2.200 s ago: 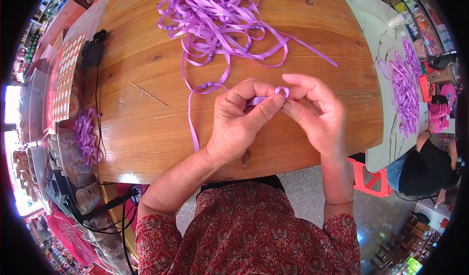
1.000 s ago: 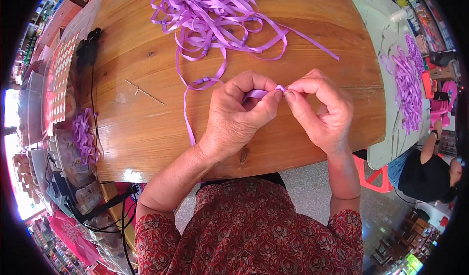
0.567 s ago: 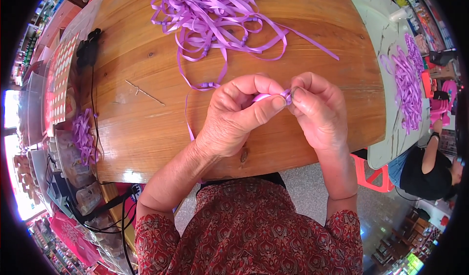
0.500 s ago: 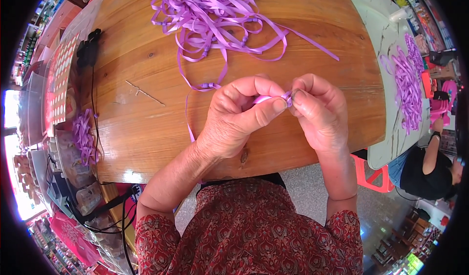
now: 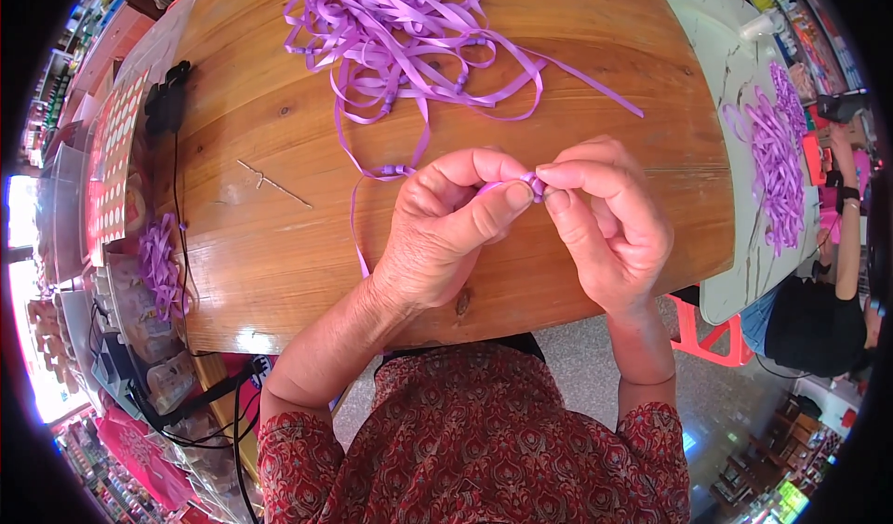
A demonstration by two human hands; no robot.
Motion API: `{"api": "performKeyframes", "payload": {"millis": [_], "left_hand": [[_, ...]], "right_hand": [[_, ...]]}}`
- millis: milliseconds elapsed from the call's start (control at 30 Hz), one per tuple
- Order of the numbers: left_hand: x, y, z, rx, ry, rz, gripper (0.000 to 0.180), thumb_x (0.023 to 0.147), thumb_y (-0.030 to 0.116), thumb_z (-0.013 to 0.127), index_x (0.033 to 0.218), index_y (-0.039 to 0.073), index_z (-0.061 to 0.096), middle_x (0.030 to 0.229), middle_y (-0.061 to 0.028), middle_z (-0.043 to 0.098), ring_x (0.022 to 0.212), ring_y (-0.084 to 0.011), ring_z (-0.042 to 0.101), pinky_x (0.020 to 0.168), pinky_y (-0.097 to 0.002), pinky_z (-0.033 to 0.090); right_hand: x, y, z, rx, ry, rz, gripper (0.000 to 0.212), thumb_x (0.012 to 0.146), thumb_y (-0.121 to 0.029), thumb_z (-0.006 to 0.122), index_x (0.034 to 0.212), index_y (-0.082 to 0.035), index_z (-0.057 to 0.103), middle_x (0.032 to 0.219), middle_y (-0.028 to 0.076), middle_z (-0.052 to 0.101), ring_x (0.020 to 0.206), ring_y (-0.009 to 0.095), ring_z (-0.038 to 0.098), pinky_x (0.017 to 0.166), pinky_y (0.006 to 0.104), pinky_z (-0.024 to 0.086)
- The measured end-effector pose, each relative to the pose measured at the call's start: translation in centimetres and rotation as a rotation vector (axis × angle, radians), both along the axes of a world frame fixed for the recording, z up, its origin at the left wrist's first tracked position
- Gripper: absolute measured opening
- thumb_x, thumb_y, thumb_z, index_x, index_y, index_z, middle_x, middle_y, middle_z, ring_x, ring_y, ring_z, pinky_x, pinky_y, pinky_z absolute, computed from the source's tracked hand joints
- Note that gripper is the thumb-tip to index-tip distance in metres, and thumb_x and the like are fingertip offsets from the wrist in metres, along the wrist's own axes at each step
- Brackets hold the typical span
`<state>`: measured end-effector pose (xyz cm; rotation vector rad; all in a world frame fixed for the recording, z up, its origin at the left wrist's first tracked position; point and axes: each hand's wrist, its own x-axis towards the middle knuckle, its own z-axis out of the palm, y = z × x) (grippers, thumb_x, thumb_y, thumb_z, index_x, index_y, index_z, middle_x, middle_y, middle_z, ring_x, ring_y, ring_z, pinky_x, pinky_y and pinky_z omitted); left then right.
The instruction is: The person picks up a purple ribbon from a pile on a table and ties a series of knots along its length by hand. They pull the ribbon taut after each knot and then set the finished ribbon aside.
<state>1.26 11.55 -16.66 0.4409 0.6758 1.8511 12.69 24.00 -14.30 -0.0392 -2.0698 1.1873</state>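
Note:
Between thumb and forefinger, my left hand point(image 5: 446, 217) pinches a purple ribbon point(image 5: 533, 185) where it is folded into a small loop or knot. My right hand point(image 5: 614, 222) pinches the same spot from the other side, its thumb and forefinger tips meeting at the ribbon. From behind my left hand the strand runs to a purple bundled knot point(image 5: 394, 170) on the table. Beyond my hands lies a tangled heap of purple ribbon point(image 5: 391, 22) with several small knots along it, one loose end trailing right.
A thin twisted tie point(image 5: 274, 184) lies left on the wooden table point(image 5: 577, 273). Another purple ribbon bunch point(image 5: 163, 268) hangs at the left edge, near a black cable. On a white marbled table point(image 5: 726, 282) at right lies more ribbon point(image 5: 779, 166). Beside it is a person in black point(image 5: 814, 324).
My right hand has drawn back slightly; its forefinger has straightened and its thumb lowered at the ribbon. My left hand has shifted a little left. The person at right has stretched an arm out.

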Motion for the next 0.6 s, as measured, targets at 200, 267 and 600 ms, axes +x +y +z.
{"api": "performKeyframes", "payload": {"millis": [200, 267, 600], "left_hand": [[0.2, 0.1, -0.1, 0.025, 0.069, 0.037, 0.011, 0.086, 0.005, 0.064, 0.096, 0.002, 0.062, 0.092, -0.0011, 0.063, 0.086, -0.0075, 0.056, 0.079, -0.0223, 0.044], [0.2, 0.1, -0.1, 0.019, 0.075, 0.035, 0.011, 0.086, 0.005, 0.064, 0.096, 0.002, 0.062, 0.092, -0.0016, 0.063, 0.088, -0.0082, 0.056, 0.080, -0.0230, 0.044], [0.2, 0.2, 0.2, -0.078, 0.066, -0.002, 0.011, 0.085, 0.005, 0.065, 0.095, 0.003, 0.063, 0.091, 0.0003, 0.063, 0.086, -0.0062, 0.056, 0.079, -0.0211, 0.044]], "right_hand": [[-0.2, 0.3, 0.5, -0.035, 0.018, 0.021, 0.016, 0.076, 0.008, 0.065, 0.090, -0.001, 0.065, 0.081, 0.008, 0.062, 0.072, 0.017, 0.057, 0.062, 0.0262, 0.045], [-0.1, 0.6, 0.5, -0.033, -0.004, 0.029, 0.016, 0.075, 0.008, 0.066, 0.088, -0.001, 0.065, 0.081, 0.008, 0.062, 0.072, 0.017, 0.057, 0.061, 0.0263, 0.045], [-0.3, 1.1, 0.3, 0.163, 0.064, 0.005, 0.016, 0.069, 0.010, 0.064, 0.081, 0.000, 0.060, 0.077, 0.007, 0.056, 0.068, 0.016, 0.050, 0.058, 0.0277, 0.040]]}}
